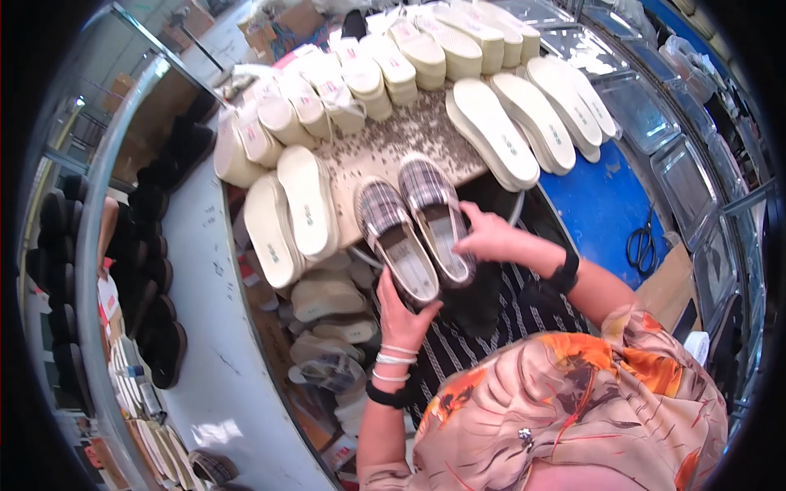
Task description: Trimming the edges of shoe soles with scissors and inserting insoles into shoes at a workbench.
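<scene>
Head view: two slip-on shoes in dark plaid fabric with pale edging are held side by side at the near edge of a tan work board [352, 168], toes pointing away. The left shoe [399, 245] is grasped at its heel by the left hand [403, 315], with the thumb and fingers closed around the back. The right shoe [440, 221] is pinched along its right side by the right hand [491, 233], which is partly curled, its thumb at the shoe's opening. Small dark specks are scattered across the board. Cream foot-shaped insoles [309, 204] are stacked to the left of the shoes, and more cream insoles [495, 135] are laid at the far right. Beyond, a long row of cream stacks [360, 78] is lined up. On a blue surface [594, 196] to the right, black-handled scissors [641, 250] are placed. Black shoes [155, 344] are racked at the left.
</scene>
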`<action>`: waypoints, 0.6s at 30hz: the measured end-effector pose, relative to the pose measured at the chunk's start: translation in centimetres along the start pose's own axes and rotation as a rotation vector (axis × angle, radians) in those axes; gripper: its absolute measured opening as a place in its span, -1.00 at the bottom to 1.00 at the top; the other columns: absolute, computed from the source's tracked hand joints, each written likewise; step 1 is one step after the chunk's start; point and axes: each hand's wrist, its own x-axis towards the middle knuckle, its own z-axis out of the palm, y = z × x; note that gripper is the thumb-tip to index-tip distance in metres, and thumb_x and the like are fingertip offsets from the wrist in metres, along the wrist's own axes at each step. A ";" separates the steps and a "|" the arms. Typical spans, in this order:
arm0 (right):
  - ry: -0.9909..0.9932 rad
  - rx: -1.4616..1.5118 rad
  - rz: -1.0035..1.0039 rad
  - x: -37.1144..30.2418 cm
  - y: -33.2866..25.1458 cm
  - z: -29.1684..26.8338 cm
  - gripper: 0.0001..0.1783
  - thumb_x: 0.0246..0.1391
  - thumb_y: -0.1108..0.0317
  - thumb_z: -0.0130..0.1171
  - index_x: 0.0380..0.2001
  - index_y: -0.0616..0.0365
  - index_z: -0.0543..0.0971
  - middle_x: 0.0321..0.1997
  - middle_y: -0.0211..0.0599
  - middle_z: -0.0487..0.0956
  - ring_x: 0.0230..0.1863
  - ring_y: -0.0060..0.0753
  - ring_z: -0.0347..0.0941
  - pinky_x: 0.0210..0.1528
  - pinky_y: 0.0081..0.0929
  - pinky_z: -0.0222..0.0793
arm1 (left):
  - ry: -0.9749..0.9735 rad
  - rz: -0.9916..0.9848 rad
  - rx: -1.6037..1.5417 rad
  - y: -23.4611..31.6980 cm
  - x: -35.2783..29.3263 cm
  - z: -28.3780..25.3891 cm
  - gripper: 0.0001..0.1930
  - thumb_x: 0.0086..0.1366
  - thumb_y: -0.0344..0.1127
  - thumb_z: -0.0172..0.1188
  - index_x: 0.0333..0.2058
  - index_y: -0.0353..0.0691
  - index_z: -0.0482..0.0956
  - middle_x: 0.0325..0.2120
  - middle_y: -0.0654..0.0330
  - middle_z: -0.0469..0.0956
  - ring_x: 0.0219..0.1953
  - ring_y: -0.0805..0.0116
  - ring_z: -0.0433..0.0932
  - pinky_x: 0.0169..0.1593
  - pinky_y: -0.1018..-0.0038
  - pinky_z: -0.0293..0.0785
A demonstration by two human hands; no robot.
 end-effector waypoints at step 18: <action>-0.054 0.424 -0.008 -0.4 2.2 -1.2 -0.19 -0.16 0.10 0.17 0.09 0.31 0.13 -0.32 -0.05 0.55 -0.37 -0.33 0.49 -0.29 -0.50 0.37 | -0.200 0.329 0.463 6.3 1.3 -4.7 -0.11 -0.23 -0.18 0.38 0.10 -0.26 0.12 -0.02 0.01 0.27 0.07 0.02 0.20 0.12 0.20 0.10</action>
